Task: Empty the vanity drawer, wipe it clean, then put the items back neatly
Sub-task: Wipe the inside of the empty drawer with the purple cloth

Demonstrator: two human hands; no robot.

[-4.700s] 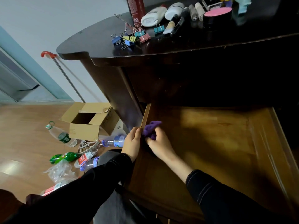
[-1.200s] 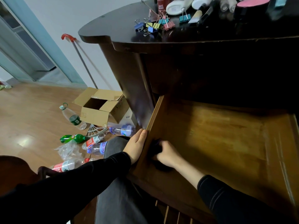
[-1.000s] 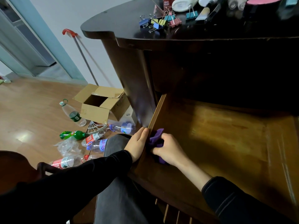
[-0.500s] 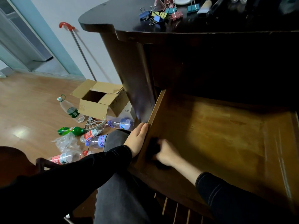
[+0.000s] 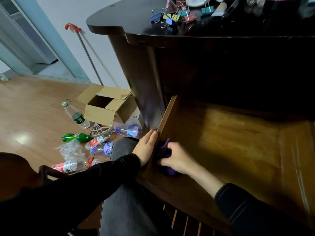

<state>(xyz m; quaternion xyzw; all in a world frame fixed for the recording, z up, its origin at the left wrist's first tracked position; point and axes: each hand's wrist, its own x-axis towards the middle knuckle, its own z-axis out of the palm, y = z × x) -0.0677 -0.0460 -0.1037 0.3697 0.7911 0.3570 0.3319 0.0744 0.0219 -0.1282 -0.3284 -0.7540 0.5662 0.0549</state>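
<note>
an open cardboard box [image 5: 105, 106] is set on the wooden floor [image 5: 30, 103], and a metal pole with a red grip [image 5: 85, 51] is leaned on the wall behind it. plastic bottles are strewn before the box: a green-labelled clear bottle [image 5: 76, 116], a green bottle [image 5: 75, 137] and a purple-labelled bottle [image 5: 102, 149], beside crumpled clear plastic [image 5: 70, 149].

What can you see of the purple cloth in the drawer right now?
The purple cloth looks like soft fabric, bunched into a wad. The right hand grips it and hides most of it. One fold pokes up above the hand, and another bit shows under the palm. It lies in the near left corner of the drawer, against the left side wall. The left hand rests on that wall's outer face.
</note>
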